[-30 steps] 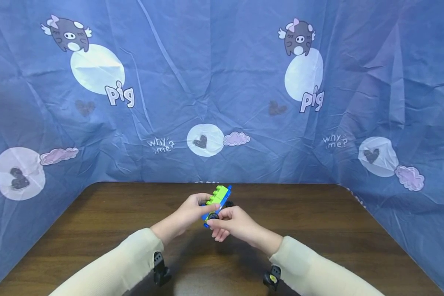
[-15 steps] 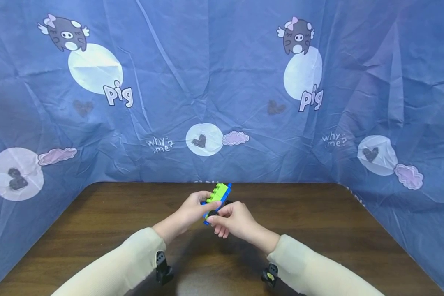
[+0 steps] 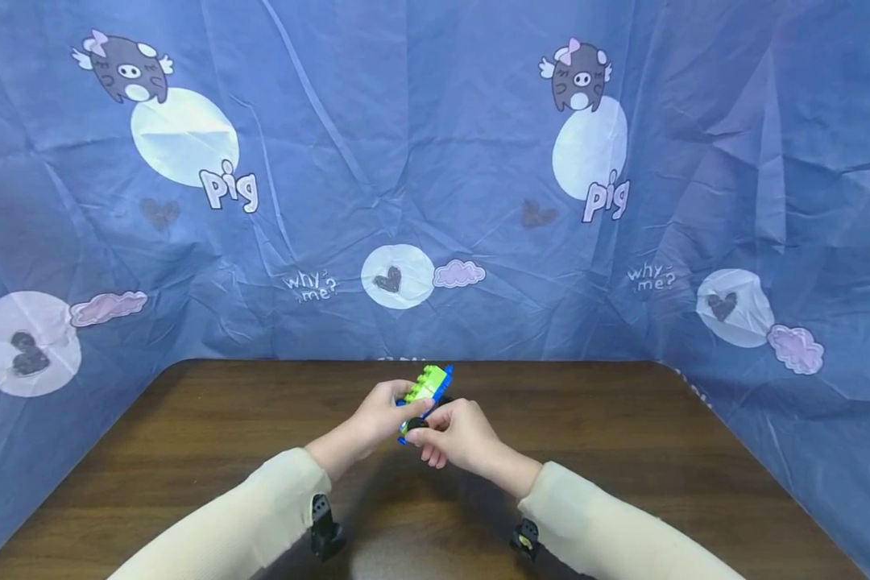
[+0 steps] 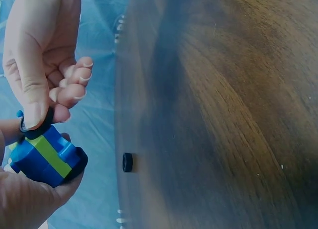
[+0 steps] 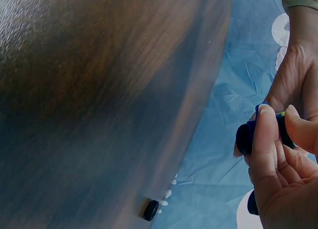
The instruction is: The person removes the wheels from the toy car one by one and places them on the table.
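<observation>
A toy car (image 3: 426, 383) built of bright green and blue bricks is held off the table, tilted, in the head view. My left hand (image 3: 379, 417) grips it from the left, thumb along its side. At the car's near end, my right hand (image 3: 470, 435) pinches a black wheel (image 3: 417, 423) between thumb and fingers. The left wrist view shows the thumb pressed on this wheel (image 4: 37, 125) against the blue body (image 4: 42, 162), which has a green stripe. Another black wheel (image 4: 78, 164) sits on the opposite side. Fingers partly hide the car.
A loose black wheel (image 4: 127, 162) stands on the brown wooden table (image 3: 225, 451) near its far edge; the right wrist view shows this wheel (image 5: 151, 209) too. Blue printed cloth (image 3: 319, 161) hangs around the table's back and sides.
Both hands stay at the car in nearly the same place. The right thumb and fingers have shifted slightly around the near wheel. The head view has moved a little.
</observation>
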The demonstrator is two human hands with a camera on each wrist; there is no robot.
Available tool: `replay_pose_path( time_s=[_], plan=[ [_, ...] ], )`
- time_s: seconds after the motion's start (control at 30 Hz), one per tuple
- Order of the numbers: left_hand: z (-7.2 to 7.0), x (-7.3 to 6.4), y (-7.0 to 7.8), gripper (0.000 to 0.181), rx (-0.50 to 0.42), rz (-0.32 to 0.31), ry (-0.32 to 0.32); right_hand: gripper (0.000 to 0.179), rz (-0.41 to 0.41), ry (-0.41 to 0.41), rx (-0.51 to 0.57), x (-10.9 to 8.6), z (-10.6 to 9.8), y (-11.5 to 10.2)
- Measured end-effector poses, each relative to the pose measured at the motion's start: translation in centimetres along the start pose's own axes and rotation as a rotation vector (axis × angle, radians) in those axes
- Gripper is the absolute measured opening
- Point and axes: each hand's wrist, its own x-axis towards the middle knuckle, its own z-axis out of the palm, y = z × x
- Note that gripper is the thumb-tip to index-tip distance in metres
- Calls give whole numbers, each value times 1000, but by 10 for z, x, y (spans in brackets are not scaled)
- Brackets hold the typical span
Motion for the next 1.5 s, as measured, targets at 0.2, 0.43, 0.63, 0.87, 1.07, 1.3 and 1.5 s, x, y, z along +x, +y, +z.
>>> replay_pose_path(
  time_s=[0.2, 0.43, 0.63, 0.87, 1.07, 1.3, 1.5],
  plan=[
    [-7, 1, -2, 36, -75, -31, -7, 23, -43, -12, -23, 5, 0, -6],
    [-8, 2, 6, 38, -100, -11, -41, 26, -8, 1, 111, 5, -8, -2],
    [-5, 4, 8, 34, -130, -4, -14, 23, 44, 109, 259, 3, -7, -3],
    [-6, 5, 6, 35, -130, -3, -14, 22, 95, 168, 387, 1, -9, -7],
    [-7, 5, 5, 36, -132, 2, -31, 23, 106, 195, 442, 4, -18, -4],
    [-8, 5, 6, 39, -136, -23, -43, 23, 125, 268, 487, 6, -29, 1],
    [-7, 4, 10, 39, -126, -24, -45, 24, 133, 324, 518, 8, -35, 3]
  ],
)
